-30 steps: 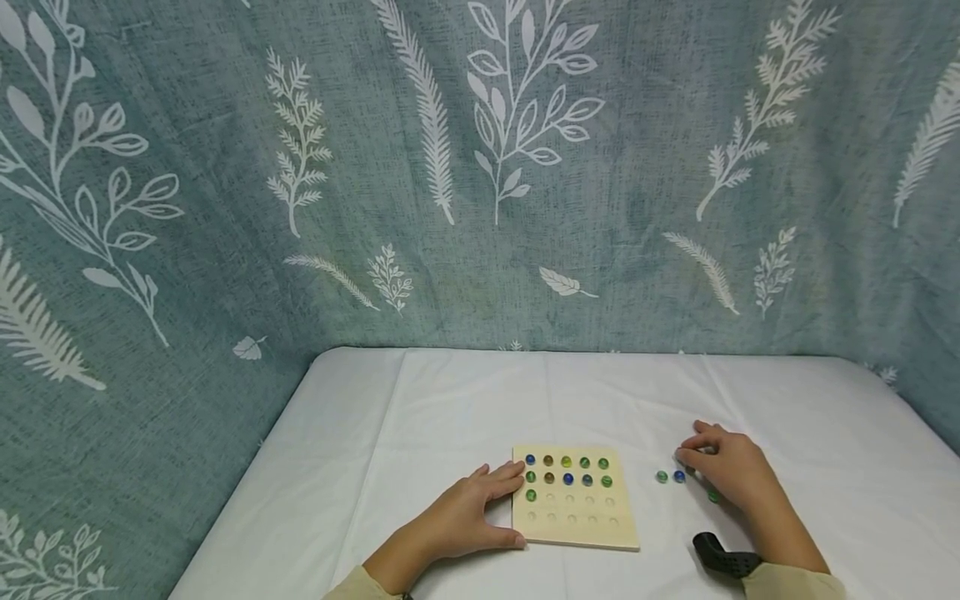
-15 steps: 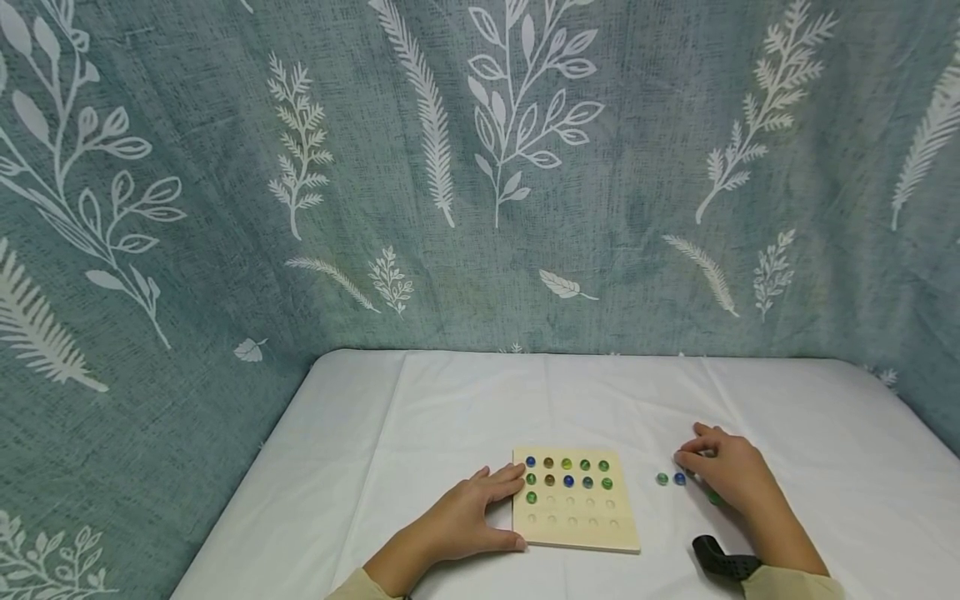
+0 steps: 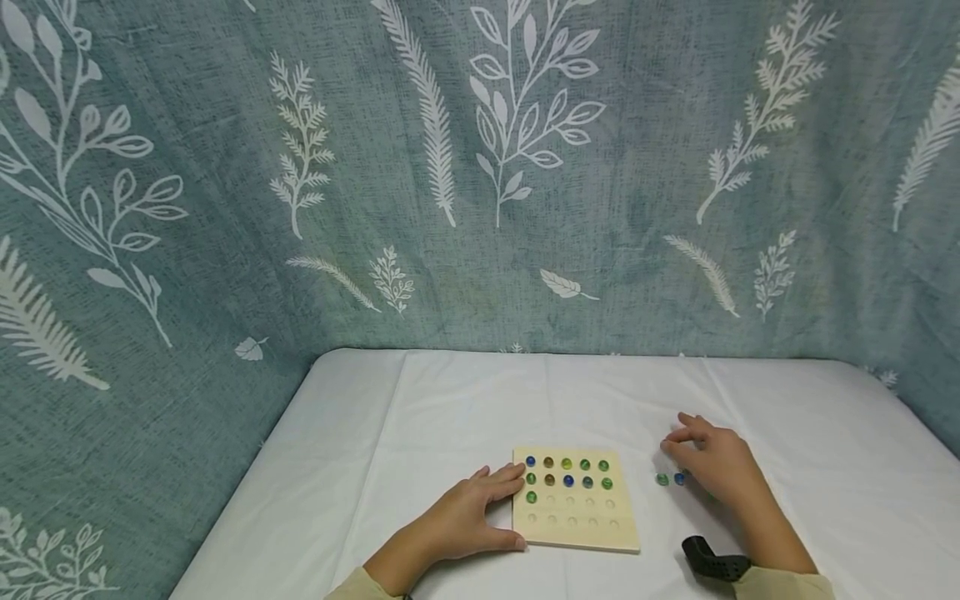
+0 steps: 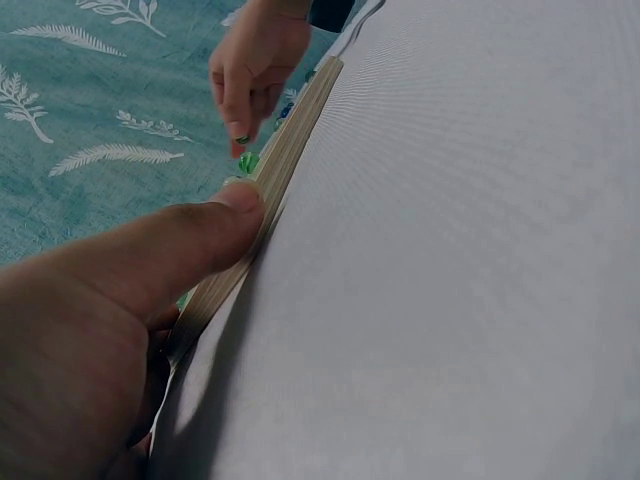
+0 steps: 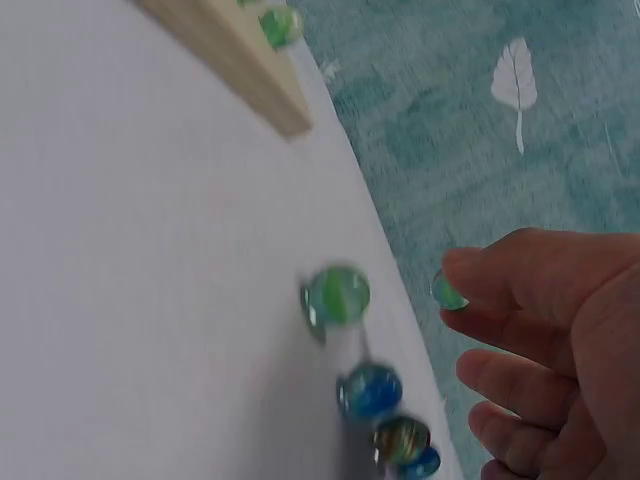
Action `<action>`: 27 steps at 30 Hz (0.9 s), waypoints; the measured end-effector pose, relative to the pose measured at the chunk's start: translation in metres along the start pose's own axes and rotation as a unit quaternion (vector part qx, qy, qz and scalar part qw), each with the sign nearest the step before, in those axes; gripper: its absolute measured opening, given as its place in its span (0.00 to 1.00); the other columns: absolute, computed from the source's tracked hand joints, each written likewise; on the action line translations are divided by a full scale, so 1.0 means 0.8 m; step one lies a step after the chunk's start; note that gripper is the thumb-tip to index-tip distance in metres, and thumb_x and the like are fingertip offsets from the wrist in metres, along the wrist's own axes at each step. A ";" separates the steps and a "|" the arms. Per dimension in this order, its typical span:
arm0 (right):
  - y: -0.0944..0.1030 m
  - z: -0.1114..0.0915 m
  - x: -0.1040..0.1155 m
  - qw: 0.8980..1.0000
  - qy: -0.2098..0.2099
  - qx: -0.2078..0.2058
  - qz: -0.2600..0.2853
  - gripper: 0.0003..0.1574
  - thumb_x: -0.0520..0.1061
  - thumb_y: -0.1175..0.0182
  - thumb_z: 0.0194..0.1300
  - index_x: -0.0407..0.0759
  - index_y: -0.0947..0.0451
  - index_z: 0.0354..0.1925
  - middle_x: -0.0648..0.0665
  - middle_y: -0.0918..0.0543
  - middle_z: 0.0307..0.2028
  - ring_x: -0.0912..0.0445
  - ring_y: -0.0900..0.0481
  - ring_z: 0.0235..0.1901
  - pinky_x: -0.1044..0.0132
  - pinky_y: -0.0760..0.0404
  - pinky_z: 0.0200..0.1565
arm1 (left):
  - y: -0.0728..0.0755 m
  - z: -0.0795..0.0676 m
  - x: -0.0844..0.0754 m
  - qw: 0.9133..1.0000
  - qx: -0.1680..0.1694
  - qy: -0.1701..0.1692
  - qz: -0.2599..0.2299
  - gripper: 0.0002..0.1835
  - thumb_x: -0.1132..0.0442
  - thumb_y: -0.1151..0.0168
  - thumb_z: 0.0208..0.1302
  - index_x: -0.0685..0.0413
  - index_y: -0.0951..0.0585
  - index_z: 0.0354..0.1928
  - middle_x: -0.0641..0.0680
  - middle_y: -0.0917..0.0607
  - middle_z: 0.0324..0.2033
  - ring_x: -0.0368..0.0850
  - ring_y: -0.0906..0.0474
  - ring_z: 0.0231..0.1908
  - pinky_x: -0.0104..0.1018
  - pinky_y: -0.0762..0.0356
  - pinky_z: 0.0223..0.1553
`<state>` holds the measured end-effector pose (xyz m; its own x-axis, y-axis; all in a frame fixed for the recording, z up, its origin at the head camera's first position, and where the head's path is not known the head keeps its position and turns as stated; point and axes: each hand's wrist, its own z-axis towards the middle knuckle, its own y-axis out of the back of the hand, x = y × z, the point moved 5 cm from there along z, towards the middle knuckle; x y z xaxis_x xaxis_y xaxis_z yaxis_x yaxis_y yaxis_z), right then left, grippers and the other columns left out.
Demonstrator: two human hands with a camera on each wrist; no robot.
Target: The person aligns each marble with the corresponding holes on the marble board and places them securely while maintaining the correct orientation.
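A pale wooden board (image 3: 577, 537) with rows of round hollows lies on the table. Coloured glass marbles fill its two far rows, and one green marble (image 3: 531, 497) sits at the left of the third row. My left hand (image 3: 472, 512) rests at the board's left side, fingertips over its left edge and thumb (image 4: 235, 210) against the near corner. To the right of the board my right hand (image 3: 708, 458) pinches a green-and-clear marble (image 5: 449, 292) between thumb and index finger, above the table. Its other fingers are loosely bent.
Loose marbles lie under and beside the right hand: a green one (image 5: 340, 294), a blue one (image 5: 370, 390), a brownish one (image 5: 402, 438) and another blue one (image 5: 420, 463). A white cloth (image 3: 420, 400) covers the table. A leaf-patterned curtain (image 3: 450, 275) hangs behind. A black wrist device (image 3: 716, 562) sits on the right wrist.
My right hand has shifted slightly left and away from me, rising from among the loose marbles with one marble pinched. My left hand and the board stay put.
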<state>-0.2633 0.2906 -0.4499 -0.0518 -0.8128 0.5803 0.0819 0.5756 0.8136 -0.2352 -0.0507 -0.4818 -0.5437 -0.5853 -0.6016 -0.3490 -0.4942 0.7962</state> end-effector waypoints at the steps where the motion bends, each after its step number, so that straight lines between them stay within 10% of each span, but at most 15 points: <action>1: -0.001 -0.001 0.008 1.000 0.009 0.000 0.004 0.26 0.59 0.40 0.62 0.38 0.18 0.43 0.33 0.35 0.66 0.33 0.44 0.66 0.33 0.41 0.60 | 0.000 0.000 0.000 1.000 0.000 0.002 0.000 0.46 0.31 0.35 0.45 0.42 0.32 0.66 0.35 0.40 0.68 0.33 0.46 0.69 0.52 0.46 0.70; 27: -0.074 -0.053 0.162 0.977 0.203 0.043 0.046 0.05 0.47 0.32 0.55 0.52 0.15 0.33 0.46 0.27 0.62 0.46 0.38 0.68 0.42 0.34 0.63 | 0.003 -0.001 -0.002 1.000 0.000 -0.020 0.008 0.45 0.31 0.38 0.47 0.43 0.33 0.67 0.36 0.40 0.69 0.34 0.46 0.69 0.51 0.46 0.70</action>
<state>-0.2328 0.1476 -0.4249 0.3519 -0.7165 0.6023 -0.0163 0.6387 0.7693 -0.2344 -0.0511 -0.4790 -0.5795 -0.5661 -0.5863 -0.3411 -0.4849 0.8053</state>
